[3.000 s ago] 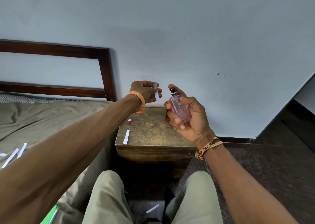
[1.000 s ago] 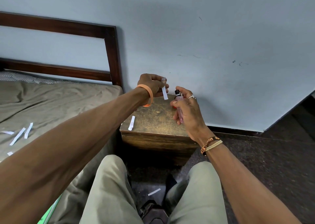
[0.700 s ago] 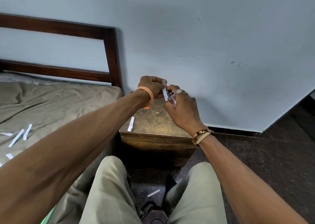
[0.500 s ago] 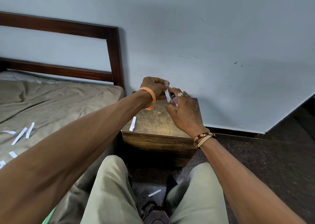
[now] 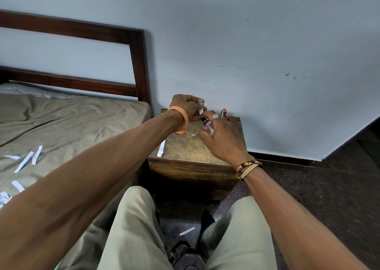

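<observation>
Grip: left hand pinches a small white paper strip between thumb and fingertips, strip hanging downward. Right hand is wrapped around a pink glass spray bottle. The fingers hide most of it; only a shoulder of glass and the black nozzle show. The strip's lower end sits just beside the nozzle, at its 12 o'clock. Contact cannot be told. Both are held above the far half of the nightstand, the bottle seemingly lifted off its top.

Nearest: two knees in pale trousers. On the dark floor between them lies a loose strip, at 6 o'clock from the hands.

Next out: a second strip lies at the left edge of the nightstand top, at 8 o'clock from the bottle.

At 9 o'clock from the nightstand is the bed, with several more strips scattered on the olive sheet.

At the back of the nightstand, a red-capped lipstick stands at 1 o'clock from the right hand, near the wall.

Farthest: dark wooden headboard, at 10 o'clock.
</observation>
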Motion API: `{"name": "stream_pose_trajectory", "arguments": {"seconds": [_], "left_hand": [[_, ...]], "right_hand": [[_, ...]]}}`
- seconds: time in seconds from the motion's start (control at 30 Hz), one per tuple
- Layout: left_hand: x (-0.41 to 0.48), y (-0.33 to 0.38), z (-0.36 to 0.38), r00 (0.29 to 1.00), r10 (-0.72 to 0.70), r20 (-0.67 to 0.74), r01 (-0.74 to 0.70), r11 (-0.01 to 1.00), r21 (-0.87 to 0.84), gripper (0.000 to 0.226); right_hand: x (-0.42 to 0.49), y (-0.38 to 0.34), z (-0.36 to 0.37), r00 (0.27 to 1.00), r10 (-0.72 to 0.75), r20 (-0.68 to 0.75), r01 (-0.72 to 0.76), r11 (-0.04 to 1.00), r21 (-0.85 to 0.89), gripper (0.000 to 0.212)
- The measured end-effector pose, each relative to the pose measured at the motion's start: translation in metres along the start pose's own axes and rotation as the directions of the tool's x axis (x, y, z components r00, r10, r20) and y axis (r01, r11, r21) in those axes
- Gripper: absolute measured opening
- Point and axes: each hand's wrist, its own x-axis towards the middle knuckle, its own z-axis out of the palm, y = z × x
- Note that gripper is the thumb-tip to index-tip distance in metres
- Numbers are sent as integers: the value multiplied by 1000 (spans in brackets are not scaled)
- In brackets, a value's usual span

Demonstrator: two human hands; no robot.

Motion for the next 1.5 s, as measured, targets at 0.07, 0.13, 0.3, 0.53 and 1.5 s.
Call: {"name": "stream_pose_trajectory", "arguments": {"seconds": [0.07,0.13,0.3,0.53,1.5], "left_hand": [[1,-1,0,1000,2,-5,-2,1000,16,7],[2,-1,-2,1000,2,-10,-2,1000,20,6],[3,-2,-4,1000,-18,-3,19,1000,15,11],[5,-6,-5,1000,-3,-11,3,999,37,6],[14,-31,-7,996,-78,31,77,996,43,16]], "right_hand": [[-1,0,1,999,20,-27,-19,1000,24,47],[0,1,3,997,45,-61,-42,998,52,49],[4,6,5,996,68,-60,-64,996,61,44],[0,1,1,997,61,-39,-55,991,124,51],[-3,28,25,956,294,-11,-270,893,360,24]]}}
